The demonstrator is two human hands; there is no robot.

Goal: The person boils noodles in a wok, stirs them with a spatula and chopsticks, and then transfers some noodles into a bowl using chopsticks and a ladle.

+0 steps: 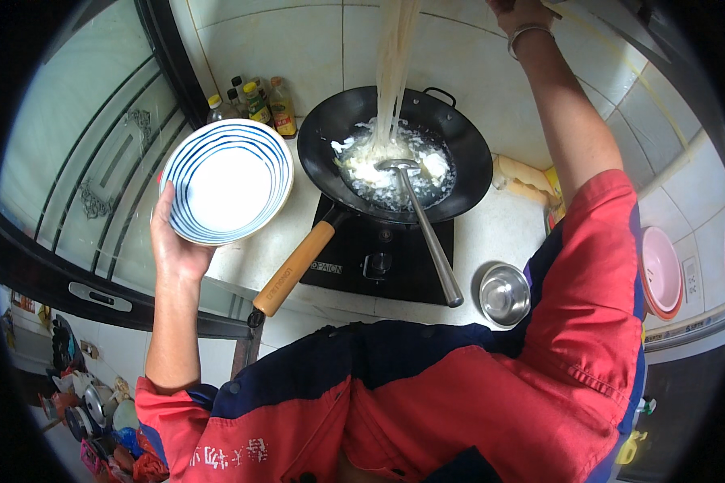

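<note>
My left hand (181, 241) grips the rim and side of a white bowl with blue rings (229, 181), which is tilted and empty, left of a black wok (326, 133). The wok stands on a black cooktop (362, 265) and holds bubbling liquid with white pieces. A steel ladle or turner (426, 229) rests in it, its handle over the near rim. Pale noodles (393, 72) hang in a long bundle from the top edge of the view down into the liquid. My right hand (522, 15) is raised at the top; its fingers are cut off by the picture's edge.
Several sauce bottles (283, 108) stand by the tiled wall. A wooden wok handle (296, 268) juts toward me. A small steel bowl (504, 294) sits right of the cooktop, with food packages (522, 178) behind it. A framed glass door (109, 163) is on the left, and pink basins (661, 268) are on the right.
</note>
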